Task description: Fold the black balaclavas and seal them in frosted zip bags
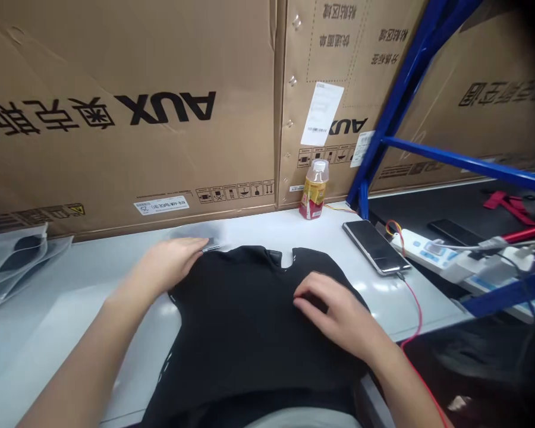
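Observation:
A black fabric garment piece (249, 321) with a notch at its top edge and white stitch marks along its sides lies spread on the white table. My left hand (173, 261) is at its upper left corner, fingers pressed together and slightly blurred. By those fingertips is a thin, shiny dark object (211, 245) whose kind I cannot make out. My right hand (332, 303) rests on the right part of the fabric, its fingers curled and the thumb close to the index fingertip. Whatever lies between those tips is hidden.
Large cardboard boxes (129, 160) stand behind the white table (40, 333). A drink bottle (314, 190) is at the back, a phone (377, 246) with a red cable to the right. Blue rack bars (396, 107) and a power strip (428, 249) are farther right; clear pouches (22, 267) lie left.

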`<state>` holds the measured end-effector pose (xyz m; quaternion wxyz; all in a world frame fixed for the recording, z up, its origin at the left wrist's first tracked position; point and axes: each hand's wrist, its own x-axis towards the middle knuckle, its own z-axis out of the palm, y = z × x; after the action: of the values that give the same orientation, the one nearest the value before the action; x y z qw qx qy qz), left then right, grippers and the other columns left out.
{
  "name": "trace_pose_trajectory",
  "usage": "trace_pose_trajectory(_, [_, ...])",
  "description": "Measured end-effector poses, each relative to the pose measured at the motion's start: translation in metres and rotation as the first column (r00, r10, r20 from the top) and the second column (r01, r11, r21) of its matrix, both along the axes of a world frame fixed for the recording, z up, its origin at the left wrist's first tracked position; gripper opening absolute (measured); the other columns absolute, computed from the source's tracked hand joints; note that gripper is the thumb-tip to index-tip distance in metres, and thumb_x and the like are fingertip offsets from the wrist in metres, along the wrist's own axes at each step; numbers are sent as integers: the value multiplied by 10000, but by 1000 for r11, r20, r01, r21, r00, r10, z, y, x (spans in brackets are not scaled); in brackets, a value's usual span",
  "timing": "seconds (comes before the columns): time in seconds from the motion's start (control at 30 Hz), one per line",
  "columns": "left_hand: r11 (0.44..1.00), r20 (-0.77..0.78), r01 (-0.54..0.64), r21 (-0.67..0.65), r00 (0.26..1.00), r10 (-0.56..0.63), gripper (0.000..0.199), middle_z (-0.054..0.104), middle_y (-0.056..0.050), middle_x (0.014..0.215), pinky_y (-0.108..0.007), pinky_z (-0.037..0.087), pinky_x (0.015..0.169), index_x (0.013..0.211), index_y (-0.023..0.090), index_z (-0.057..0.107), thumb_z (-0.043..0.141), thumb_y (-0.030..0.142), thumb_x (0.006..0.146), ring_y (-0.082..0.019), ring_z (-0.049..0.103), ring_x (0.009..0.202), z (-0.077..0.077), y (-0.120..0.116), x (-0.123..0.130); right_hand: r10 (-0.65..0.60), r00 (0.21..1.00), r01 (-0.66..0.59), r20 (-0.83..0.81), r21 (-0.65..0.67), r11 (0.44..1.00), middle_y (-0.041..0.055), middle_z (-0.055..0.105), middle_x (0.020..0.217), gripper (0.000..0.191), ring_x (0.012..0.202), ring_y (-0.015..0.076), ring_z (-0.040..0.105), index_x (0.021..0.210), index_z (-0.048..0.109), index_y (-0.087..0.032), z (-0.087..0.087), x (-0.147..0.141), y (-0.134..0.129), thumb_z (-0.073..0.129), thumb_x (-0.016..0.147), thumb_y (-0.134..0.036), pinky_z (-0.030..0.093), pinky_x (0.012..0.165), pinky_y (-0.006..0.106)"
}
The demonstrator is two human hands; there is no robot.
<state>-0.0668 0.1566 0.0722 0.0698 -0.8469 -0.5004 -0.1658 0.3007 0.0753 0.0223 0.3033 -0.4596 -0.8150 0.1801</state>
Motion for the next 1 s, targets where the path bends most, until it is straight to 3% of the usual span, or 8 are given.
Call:
trace_pose_trajectory(0.17, [978,-124,121,-168,982,-143,532,543,-29,1602,-548,499,1158,1576,349,489,463,526,1075,-322,537,1465,-18,-75,40,-419,897,398,139,158,904,172,700,1272,280,1184,369,638,1230,683,-199,-4,20,42,579,1032,-368,495,996,525])
trace_pose_trajectory(0.27, [951,-185,156,-266,960,-209,711,365,-63,1701,-660,477,1137,1673,373,256,512,578,1042,-397,366,1559,-37,-107,56,-423,882,404,210,127,906,158,750,1074,167,1034,360,700,1033,728,-200,-3,26,62,648,986,-339,519,910,493])
trace_pose_trajectory(0.37, [967,-167,118,-226,973,-158,760,269,-73,1739,-716,402,1171,1692,371,144,506,555,1050,-412,288,1589,-55,-118,58,-347,918,327,193,130,936,85,747,1041,66,986,293,706,988,690,-237,7,27,62,629,971,-256,530,887,431])
trace_pose_trajectory(0.5, [973,-135,117,-198,980,-145,769,261,-58,1747,-700,368,1205,1690,380,146,526,553,1044,-397,294,1593,-62,-117,56,-104,988,93,113,102,990,50,727,1055,157,1034,247,674,1003,640,-252,23,28,32,570,932,-131,529,912,395])
trace_pose_trajectory(0.63, [973,-116,119,-196,983,-144,748,304,-58,1735,-665,374,1216,1680,388,193,543,550,1039,-377,335,1582,-58,-120,57,202,973,-186,114,-140,973,17,733,980,46,975,222,680,899,713,-274,26,31,0,724,940,-256,551,836,350])
trace_pose_trajectory(0.73, [969,-109,135,-206,981,-160,715,336,-49,1722,-656,397,1204,1674,393,223,533,542,1046,-369,346,1578,-53,-120,56,169,979,-151,117,-152,977,27,742,971,234,944,210,690,832,746,-262,27,28,-2,653,1029,-346,547,835,351])
trace_pose_trajectory(0.83, [966,-99,128,-226,983,-154,593,429,-12,1680,-571,441,1200,1645,391,335,485,477,1077,-315,407,1555,-44,-104,45,86,992,-83,91,-31,996,43,742,1042,173,995,222,685,939,743,-248,32,15,14,618,1048,-297,537,906,381])
trace_pose_trajectory(1.0, [985,-171,-131,-114,979,110,489,602,-106,1550,-565,529,1049,1521,262,562,408,392,1076,-364,589,1390,-26,-47,4,12,983,-41,183,155,987,72,723,1252,242,1100,247,658,1269,689,-246,39,-37,56,644,1034,-288,522,967,408])
